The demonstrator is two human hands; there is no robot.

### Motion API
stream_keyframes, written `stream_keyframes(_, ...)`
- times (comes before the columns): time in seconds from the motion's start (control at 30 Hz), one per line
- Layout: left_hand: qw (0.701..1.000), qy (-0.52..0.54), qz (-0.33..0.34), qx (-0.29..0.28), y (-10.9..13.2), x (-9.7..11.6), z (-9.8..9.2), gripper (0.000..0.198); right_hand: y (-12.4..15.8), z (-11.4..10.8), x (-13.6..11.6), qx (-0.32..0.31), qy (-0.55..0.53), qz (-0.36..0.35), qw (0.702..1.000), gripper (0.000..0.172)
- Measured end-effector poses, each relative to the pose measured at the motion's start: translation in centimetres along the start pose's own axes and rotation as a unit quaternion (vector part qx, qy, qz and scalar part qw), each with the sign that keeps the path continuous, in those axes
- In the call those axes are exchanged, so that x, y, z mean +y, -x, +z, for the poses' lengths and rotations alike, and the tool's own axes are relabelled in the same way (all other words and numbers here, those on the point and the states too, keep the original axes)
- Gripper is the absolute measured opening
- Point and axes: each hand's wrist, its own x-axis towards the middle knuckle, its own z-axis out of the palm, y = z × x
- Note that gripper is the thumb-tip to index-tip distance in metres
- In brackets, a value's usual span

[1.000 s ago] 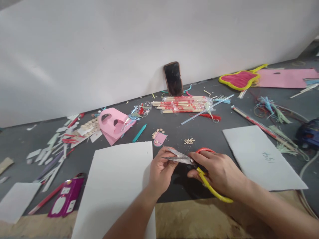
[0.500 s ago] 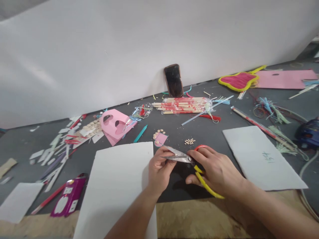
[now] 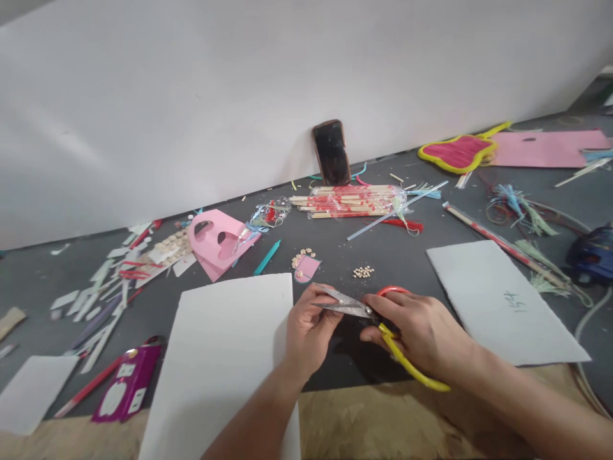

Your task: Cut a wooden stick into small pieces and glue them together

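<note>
- The scissors (image 3: 352, 306) are held just above the dark table (image 3: 412, 255), in the near middle of the view. The metal blades point left and look slightly parted. One handle loop is red, the other yellow.
- The right hand (image 3: 424, 332) is closed around the two handles, with fingers through the loops.
- The left hand (image 3: 311, 326) meets the blades' tip, with the thumb on top and the fingers curled beneath, pinched on the metal. I cannot tell whether a small piece sits between them. The two hands are close together, joined by the scissors.
- Just beyond the blades lie a small pink piece (image 3: 306, 267) edged with pale beads and a little heap of loose beads (image 3: 363, 271).
- A blank white sheet (image 3: 225, 358) lies just left of the left hand.
- A grey sheet (image 3: 498, 306) lies right of the right hand. It bears handwritten blue-green figures that read "154".
- A purple packet (image 3: 127, 383) lies near the left edge. Its white labels are too small to read.
- Farther back are a teal pen (image 3: 267, 257), a pink cut card (image 3: 218, 241) and a wrapped bundle of sticks (image 3: 352, 200).
- A dark phone (image 3: 331, 152) leans upright against the white wall (image 3: 239, 96).
</note>
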Motion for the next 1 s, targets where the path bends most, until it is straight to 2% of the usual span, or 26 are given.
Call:
stream_keyframes(0.3, 0.998, 0.045, -0.018, 0.029, 0.03, -0.31, 0.22, 0.012, -0.43, 0.5, 0.0, -0.002, -0.001, 0.028, 1.0, 0.055)
stream_keyframes(0.43, 0.999, 0.034, -0.005, 0.024, -0.05, -0.39, -0.12, 0.012, -0.52, 0.38, -0.08, -0.008, 0.0, 0.022, 1.0, 0.063)
stream_keyframes(0.57, 1.0, 0.012, -0.024, 0.001, -0.04, -0.3, -0.36, 0.012, -0.53, 0.23, -0.17, -0.002, 0.007, 0.008, 1.0, 0.072)
stream_keyframes(1.0, 1.0, 0.001, -0.017, -0.025, 0.02, -0.23, -0.23, 0.012, -0.02, 0.13, 0.19, -0.019, 0.009, 0.006, 1.0, 0.057)
